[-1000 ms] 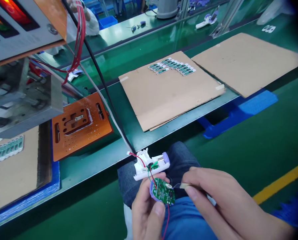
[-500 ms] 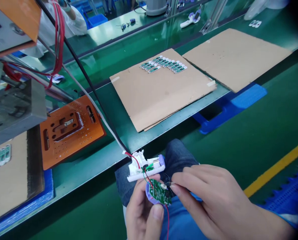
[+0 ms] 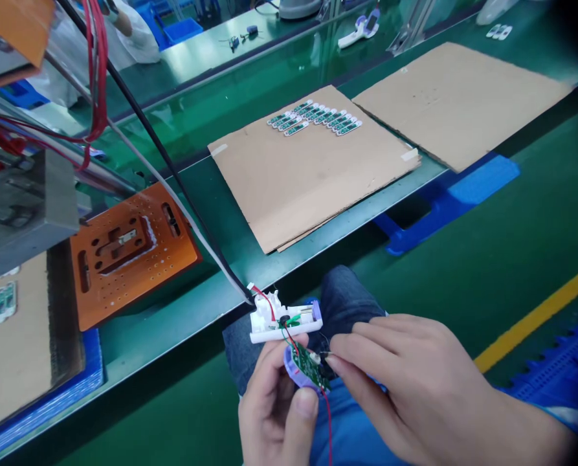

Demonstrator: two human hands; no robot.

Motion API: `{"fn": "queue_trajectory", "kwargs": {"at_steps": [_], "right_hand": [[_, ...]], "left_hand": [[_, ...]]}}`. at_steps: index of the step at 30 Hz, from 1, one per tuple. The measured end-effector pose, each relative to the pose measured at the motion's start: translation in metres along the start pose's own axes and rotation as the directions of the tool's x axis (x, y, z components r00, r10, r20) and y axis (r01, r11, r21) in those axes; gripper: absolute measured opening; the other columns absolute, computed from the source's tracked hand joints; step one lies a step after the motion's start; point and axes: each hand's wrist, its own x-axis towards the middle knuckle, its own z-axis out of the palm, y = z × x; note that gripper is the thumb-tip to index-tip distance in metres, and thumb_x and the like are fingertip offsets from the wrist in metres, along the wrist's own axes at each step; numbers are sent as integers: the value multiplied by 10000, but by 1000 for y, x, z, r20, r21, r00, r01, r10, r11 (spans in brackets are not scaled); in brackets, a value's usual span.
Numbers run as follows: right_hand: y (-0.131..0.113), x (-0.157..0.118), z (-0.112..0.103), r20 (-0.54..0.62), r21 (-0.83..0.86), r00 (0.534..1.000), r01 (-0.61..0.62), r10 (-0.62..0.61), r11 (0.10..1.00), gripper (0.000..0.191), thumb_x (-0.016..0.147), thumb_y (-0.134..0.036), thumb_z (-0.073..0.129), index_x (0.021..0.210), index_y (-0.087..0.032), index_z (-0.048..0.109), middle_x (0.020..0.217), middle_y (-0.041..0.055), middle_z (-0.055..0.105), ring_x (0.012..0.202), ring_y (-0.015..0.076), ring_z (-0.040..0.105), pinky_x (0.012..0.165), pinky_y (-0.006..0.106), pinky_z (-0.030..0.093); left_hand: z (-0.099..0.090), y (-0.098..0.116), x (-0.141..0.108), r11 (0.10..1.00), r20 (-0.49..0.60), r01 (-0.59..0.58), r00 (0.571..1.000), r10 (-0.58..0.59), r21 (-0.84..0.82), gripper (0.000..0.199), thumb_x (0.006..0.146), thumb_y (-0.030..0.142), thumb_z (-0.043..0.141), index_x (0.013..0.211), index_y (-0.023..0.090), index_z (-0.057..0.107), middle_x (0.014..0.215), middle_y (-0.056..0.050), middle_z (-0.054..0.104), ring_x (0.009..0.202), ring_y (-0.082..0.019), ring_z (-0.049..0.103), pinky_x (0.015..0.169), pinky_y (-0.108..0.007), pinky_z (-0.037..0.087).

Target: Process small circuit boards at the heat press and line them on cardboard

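My left hand (image 3: 274, 408) holds a purple plastic housing (image 3: 296, 377) with a green circuit board (image 3: 307, 364) in it, thumb at the near edge. Against the board's right side, my right hand (image 3: 410, 382) pinches thumb and forefinger together; what lies between them is too small to make out. Thin wires run from the board to an open white plastic shell (image 3: 285, 333) just beyond my left fingertips. Inside that shell are a green part and a red wire pair ending in a white connector (image 3: 252, 288). A red wire (image 3: 329, 427) hangs down from the board.
At the left, an orange fixture plate (image 3: 138, 249) sits on the green bench below a metal press block (image 3: 26, 210). Cardboard (image 3: 312, 175) on the bench carries several small circuit boards (image 3: 318, 116). Black and grey cables (image 3: 172, 171) slant down toward the white shell.
The circuit board and purple housing have tilted, so the board's face shows more edge-on. The right fingers remain pinched beside it. The whole view has shifted slightly.
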Motion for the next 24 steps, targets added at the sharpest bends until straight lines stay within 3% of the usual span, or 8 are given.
{"fn": "queue_trajectory", "kwargs": {"at_steps": [5,8,13,15,17,21,24], "right_hand": [[4,6,-5,207,270,968,-192,138,943,231,966,-201,496,760,-195,599,639,-29,581,543,99,500,526,245,346],[7,9,-4,338,421,916,-355,218,835,293,986,-265,489,705,-194,534,558,-55,477,491,87,396,471,230,293],[10,7,6,430,565,853,-510,296,649,301,1009,-331,465,752,-191,538,543,-72,379,491,86,292,441,214,257],[10,6,8,409,551,861,-497,302,670,297,1010,-326,464,755,-190,535,536,-79,353,487,85,276,441,213,249],[10,5,8,341,506,895,-432,287,746,291,1006,-303,474,743,-190,526,529,-80,368,480,83,299,453,219,256],[12,2,9,107,356,984,-171,142,919,237,997,-229,483,784,-182,574,643,-35,556,563,94,472,547,238,334],[16,-1,12,-13,172,1000,-5,7,985,223,1017,-223,459,900,-186,647,713,-6,601,615,120,512,589,264,347]], "left_hand": [[-10,-3,4,1000,77,-13,997,13,5,432,800,435,760,1133,160,757,1233,-157,707,1154,-340,659,954,-373,560],[-21,-7,9,1000,170,-7,985,7,0,427,823,414,736,1177,174,743,1223,-151,718,1164,-342,658,966,-381,557],[-20,-9,13,1000,152,-1,988,1,-1,410,822,418,739,1164,192,748,1196,-131,732,1149,-326,666,958,-362,553],[-15,-8,13,1000,118,-10,993,10,0,402,815,436,745,1138,198,756,1181,-122,736,1141,-310,667,957,-343,547],[-10,-7,12,1000,74,-13,997,12,9,403,815,459,740,1116,191,759,1173,-123,734,1111,-294,676,942,-330,548],[-6,-4,11,999,97,-31,995,29,13,390,799,444,761,1091,186,758,1149,-118,738,1017,-254,700,867,-280,564],[-3,-2,10,999,35,-34,999,33,28,384,788,432,775,1072,174,752,1141,-113,733,961,-229,705,810,-247,567]]}}
